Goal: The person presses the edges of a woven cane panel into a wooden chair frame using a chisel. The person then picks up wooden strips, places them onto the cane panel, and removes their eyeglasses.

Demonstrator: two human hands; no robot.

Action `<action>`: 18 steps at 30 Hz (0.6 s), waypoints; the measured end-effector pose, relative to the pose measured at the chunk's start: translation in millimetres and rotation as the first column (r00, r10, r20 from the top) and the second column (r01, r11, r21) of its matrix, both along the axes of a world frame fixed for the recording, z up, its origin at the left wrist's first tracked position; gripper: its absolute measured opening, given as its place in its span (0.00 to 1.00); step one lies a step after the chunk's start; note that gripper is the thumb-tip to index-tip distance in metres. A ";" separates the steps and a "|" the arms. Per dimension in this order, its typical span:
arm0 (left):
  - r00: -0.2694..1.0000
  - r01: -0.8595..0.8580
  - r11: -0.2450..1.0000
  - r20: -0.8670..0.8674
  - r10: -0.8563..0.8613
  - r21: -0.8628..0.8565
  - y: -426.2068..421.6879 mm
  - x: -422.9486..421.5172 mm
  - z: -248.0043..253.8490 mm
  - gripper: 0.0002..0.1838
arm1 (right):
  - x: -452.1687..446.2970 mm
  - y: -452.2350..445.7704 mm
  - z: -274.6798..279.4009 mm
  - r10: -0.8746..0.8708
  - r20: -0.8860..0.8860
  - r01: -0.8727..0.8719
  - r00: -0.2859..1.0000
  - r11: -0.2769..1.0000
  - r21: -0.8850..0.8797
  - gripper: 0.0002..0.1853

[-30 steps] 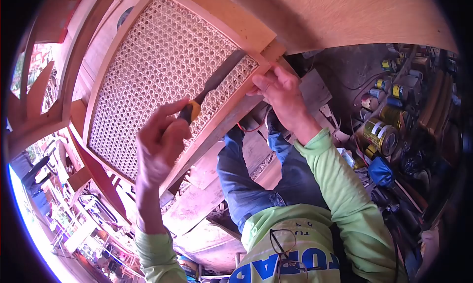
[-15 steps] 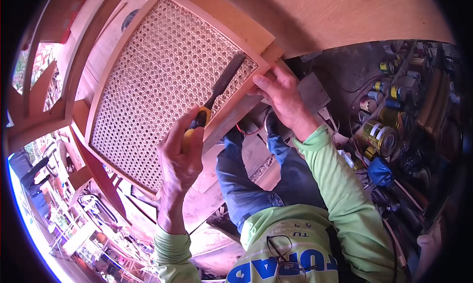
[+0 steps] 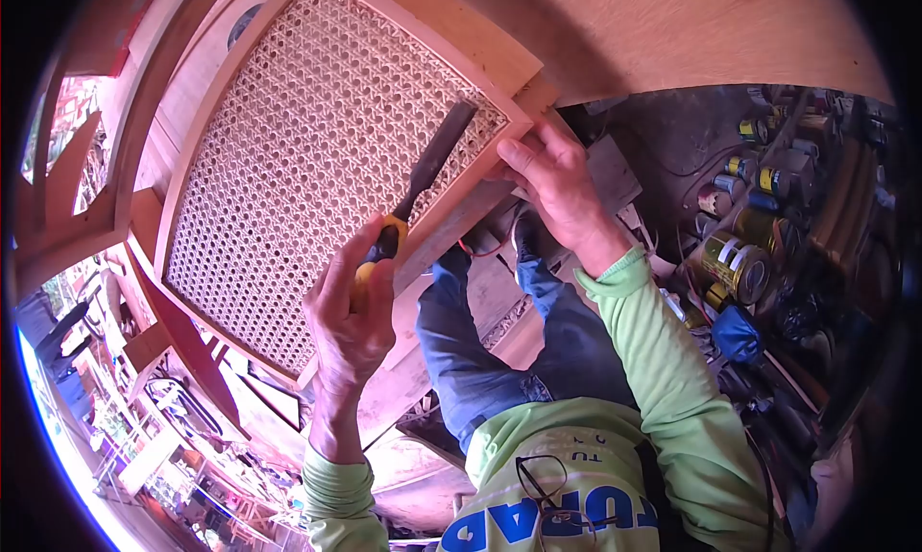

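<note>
The left hand [image 3: 348, 326] grips a yellow-and-black-handled, dark flat-bladed tool [image 3: 437, 153], its long axis slanting over the wood-framed, woven cane panel [image 3: 288, 129] toward that panel's corner, held by the right hand [image 3: 559, 182].

The left hand [image 3: 351, 317] grips a chisel-like tool [image 3: 442, 148] by its yellow and black handle. Its dark blade lies along the near edge of the woven cane panel [image 3: 279, 148], with the tip not far from the right corner; whether it touches the cane, I cannot tell. The right hand [image 3: 559, 187] holds the wooden frame [image 3: 478, 172] at this same corner, the thumb on top. Well apart, beyond this corner, are many cans [image 3: 738, 264] and a blue bundle [image 3: 738, 334].
</note>
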State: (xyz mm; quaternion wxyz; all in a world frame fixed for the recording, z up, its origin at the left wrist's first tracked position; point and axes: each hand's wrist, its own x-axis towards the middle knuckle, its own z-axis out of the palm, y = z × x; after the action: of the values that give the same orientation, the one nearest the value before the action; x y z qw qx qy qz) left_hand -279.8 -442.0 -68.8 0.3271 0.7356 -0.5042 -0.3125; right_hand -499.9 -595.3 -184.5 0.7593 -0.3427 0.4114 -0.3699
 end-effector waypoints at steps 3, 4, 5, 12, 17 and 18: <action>1.000 0.013 1.000 0.021 -0.013 0.003 -1.5 1.4 -2.9 0.21 | -0.9 -0.3 0.7 0.007 -0.005 -0.007 1.000 1.000 0.008 0.21; 0.999 0.023 0.999 0.045 -0.021 -0.044 -2.6 2.2 -7.4 0.21 | -1.3 -0.8 1.6 0.012 -0.010 -0.012 1.000 1.000 0.008 0.21; 0.997 0.035 0.995 0.069 -0.029 -0.092 -4.5 3.6 -14.5 0.21 | -1.1 -1.6 1.8 0.011 -0.005 -0.011 1.000 1.000 0.011 0.21; 0.998 0.015 0.999 0.066 -0.017 0.039 -19.6 3.4 12.8 0.23 | -2.0 -2.1 1.0 0.026 -0.014 -0.025 1.000 1.000 0.014 0.21; 0.993 0.057 0.997 0.101 -0.063 0.061 -30.9 4.4 25.7 0.22 | -1.6 2.3 2.1 0.016 -0.058 -0.015 0.998 1.000 0.023 0.20; 0.998 0.037 0.997 0.050 -0.040 0.064 -29.6 5.7 22.8 0.22 | -3.9 1.8 -0.6 0.023 -0.067 -0.022 0.998 0.999 0.028 0.20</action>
State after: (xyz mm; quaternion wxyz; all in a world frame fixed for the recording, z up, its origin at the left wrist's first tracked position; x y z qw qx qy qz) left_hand -274.1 -471.6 -46.0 0.2848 0.7435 -0.5163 -0.3155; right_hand -503.8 -593.5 -185.1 0.7538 -0.3490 0.4377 -0.3440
